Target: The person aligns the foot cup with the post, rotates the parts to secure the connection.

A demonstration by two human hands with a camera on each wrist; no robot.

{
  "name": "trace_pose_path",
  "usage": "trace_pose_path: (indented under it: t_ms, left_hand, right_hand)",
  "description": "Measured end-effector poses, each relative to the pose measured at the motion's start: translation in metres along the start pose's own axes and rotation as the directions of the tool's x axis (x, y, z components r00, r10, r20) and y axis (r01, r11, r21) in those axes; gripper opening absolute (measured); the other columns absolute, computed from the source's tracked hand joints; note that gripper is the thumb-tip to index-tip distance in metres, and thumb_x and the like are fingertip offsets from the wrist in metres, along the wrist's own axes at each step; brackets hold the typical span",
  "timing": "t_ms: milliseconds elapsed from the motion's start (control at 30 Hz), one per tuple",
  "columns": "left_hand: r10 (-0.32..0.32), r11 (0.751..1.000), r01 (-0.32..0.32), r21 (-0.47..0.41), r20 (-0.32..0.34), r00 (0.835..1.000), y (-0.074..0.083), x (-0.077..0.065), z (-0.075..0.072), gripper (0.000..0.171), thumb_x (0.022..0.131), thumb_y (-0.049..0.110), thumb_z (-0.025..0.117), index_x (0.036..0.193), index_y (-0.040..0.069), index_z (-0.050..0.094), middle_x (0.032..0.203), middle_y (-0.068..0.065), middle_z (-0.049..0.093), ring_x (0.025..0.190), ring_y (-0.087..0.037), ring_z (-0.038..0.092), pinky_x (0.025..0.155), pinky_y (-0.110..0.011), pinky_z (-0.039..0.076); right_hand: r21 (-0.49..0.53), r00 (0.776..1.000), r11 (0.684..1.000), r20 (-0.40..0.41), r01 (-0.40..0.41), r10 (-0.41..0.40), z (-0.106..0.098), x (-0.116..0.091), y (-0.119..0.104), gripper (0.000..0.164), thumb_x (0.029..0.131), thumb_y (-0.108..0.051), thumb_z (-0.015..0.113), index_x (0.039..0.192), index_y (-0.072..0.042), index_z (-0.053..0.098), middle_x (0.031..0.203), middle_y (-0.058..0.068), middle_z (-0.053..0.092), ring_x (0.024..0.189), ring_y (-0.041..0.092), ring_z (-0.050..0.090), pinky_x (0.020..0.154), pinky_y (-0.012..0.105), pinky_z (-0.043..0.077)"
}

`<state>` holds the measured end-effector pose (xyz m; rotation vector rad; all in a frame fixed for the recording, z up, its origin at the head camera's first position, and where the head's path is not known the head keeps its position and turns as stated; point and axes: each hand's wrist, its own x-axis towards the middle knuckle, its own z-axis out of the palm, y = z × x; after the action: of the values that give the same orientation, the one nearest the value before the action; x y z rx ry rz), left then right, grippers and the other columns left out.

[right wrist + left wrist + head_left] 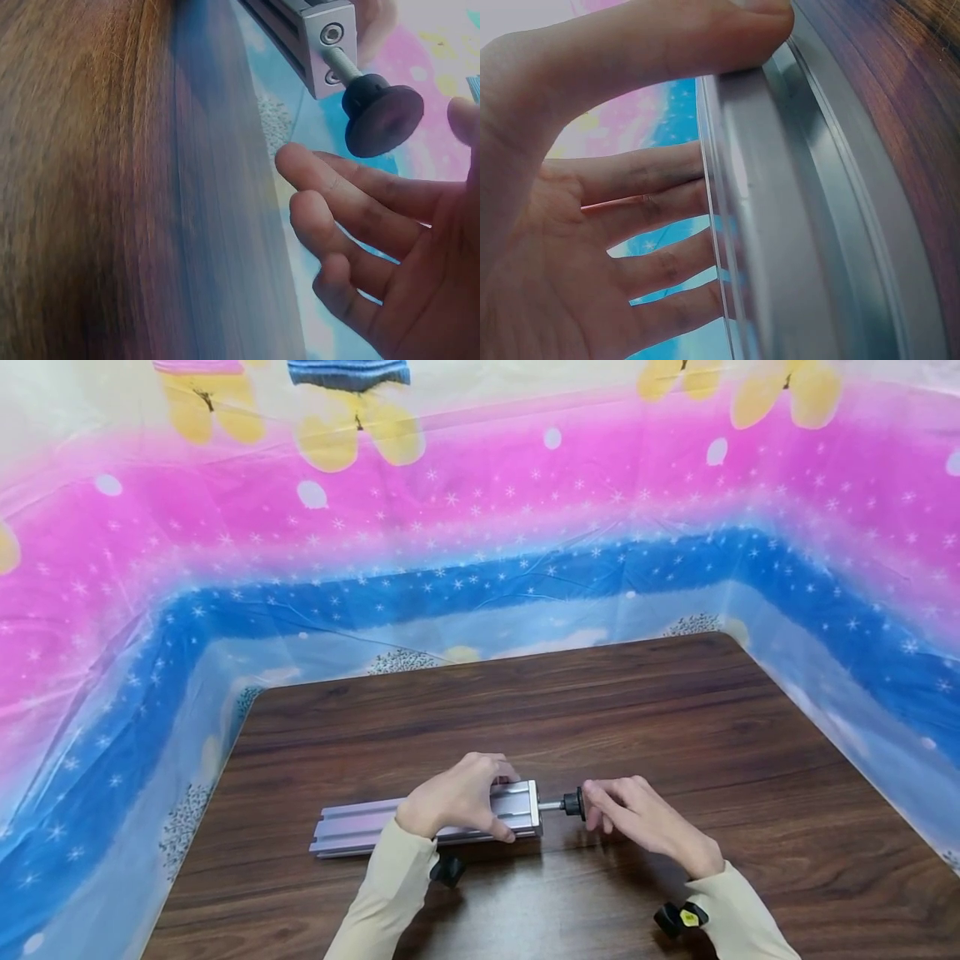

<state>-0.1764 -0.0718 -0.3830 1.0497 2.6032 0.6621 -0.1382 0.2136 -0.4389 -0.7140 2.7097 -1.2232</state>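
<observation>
A silver aluminium profile [356,828] with long slots lies across the table. My left hand [461,795] grips it near its right end, thumb on the near side and fingers on the far side. In the left wrist view the thumb presses the edge of the slotted profile [780,225]. An end plate [330,37] with bolts caps the right end. Out of it sticks a threaded stem with a round black levelling foot [384,120]. Beside the foot is my right hand [645,814], its fingers loosely bent and apart from it in the right wrist view.
The dark wood-grain table [600,710] has a rounded far corner on each side. A pink and blue patterned curtain [465,568] stands close behind the table and along its sides. Black straps with small devices [678,918] sit at both wrists.
</observation>
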Motion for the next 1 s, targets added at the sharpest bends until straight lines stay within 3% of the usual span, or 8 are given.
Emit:
trace_pose_path:
  t_ms: [100, 167, 233, 400, 567, 1000]
  left_hand:
    - [-0.004, 1.0, 0.004, -0.003, -0.003, 1.0, -0.0004, -0.0003, -0.0001, 0.056, 0.068, 0.029, 0.093, 0.114, 0.006, 0.071, 0.11, -0.003, 0.067, 0.094, -0.018, 0.055, 0.073, -0.027, 0.049]
    - [-0.001, 1.0, 0.001, -0.007, -0.002, 1.0, -0.0007, -0.0002, -0.0001, 0.056, 0.068, 0.028, 0.093, 0.114, 0.005, 0.071, 0.11, -0.003, 0.067, 0.093, -0.018, 0.056, 0.072, -0.026, 0.049]
    - [-0.002, 1.0, 0.002, -0.01, -0.001, 1.0, -0.0009, 0.0, -0.0002, 0.056, 0.068, 0.028, 0.093, 0.114, 0.005, 0.071, 0.11, -0.004, 0.068, 0.092, -0.018, 0.057, 0.071, -0.026, 0.049]
    - [0.001, 1.0, -0.001, -0.007, 0.006, 1.0, -0.0016, 0.001, -0.0002, 0.057, 0.068, 0.028, 0.093, 0.115, 0.004, 0.071, 0.11, -0.004, 0.068, 0.09, -0.017, 0.057, 0.071, -0.025, 0.05]
    - [0.004, 1.0, -0.003, -0.002, 0.011, 1.0, -0.0018, 0.0019, 0.0001, 0.057, 0.069, 0.029, 0.093, 0.115, 0.004, 0.07, 0.109, -0.004, 0.068, 0.086, -0.014, 0.056, 0.07, -0.024, 0.049]
    - [-0.016, 1.0, 0.016, -0.003, 0.012, 1.0, -0.0004, 0.0014, 0.0008, 0.057, 0.069, 0.029, 0.093, 0.116, 0.005, 0.071, 0.111, -0.003, 0.067, 0.095, -0.019, 0.054, 0.074, -0.028, 0.049]
  right_hand:
    - [0.004, 0.998, 0.999, -0.035, 0.053, -0.053, -0.0006, -0.0036, -0.0015, 0.016, 0.101, -0.029, 0.063, 0.111, -0.018, 0.07, 0.088, -0.007, 0.07, 0.07, 0.004, 0.063, 0.064, 0.025, 0.052]
    - [0.006, 0.995, 0.996, -0.047, 0.087, -0.086, -0.0008, -0.0055, -0.0024, 0.035, 0.093, -0.028, 0.074, 0.126, -0.02, 0.064, 0.097, -0.008, 0.069, 0.074, 0.002, 0.063, 0.065, 0.026, 0.054]
    - [0.003, 0.993, 0.994, -0.049, 0.112, -0.112, -0.0006, -0.0063, -0.0027, 0.046, 0.088, -0.028, 0.08, 0.13, -0.024, 0.06, 0.1, -0.01, 0.067, 0.076, 0.001, 0.063, 0.065, 0.026, 0.054]
    - [0.001, 0.987, 0.989, -0.056, 0.148, -0.148, -0.0003, -0.0054, -0.0021, 0.047, 0.087, -0.024, 0.081, 0.129, -0.025, 0.06, 0.099, -0.01, 0.068, 0.077, 0.001, 0.063, 0.065, 0.027, 0.054]
    - [-0.022, 0.986, 0.988, -0.063, 0.153, -0.154, 0.0, -0.0041, 0.0, 0.038, 0.09, -0.023, 0.078, 0.125, -0.017, 0.065, 0.092, -0.012, 0.069, 0.075, 0.0, 0.063, 0.064, 0.026, 0.054]
    - [-0.021, 0.998, 0.998, -0.02, 0.06, -0.06, -0.0001, -0.0021, 0.0018, 0.028, 0.098, -0.029, 0.066, 0.116, -0.008, 0.071, 0.09, -0.01, 0.072, 0.078, 0.0, 0.064, 0.068, 0.024, 0.055]
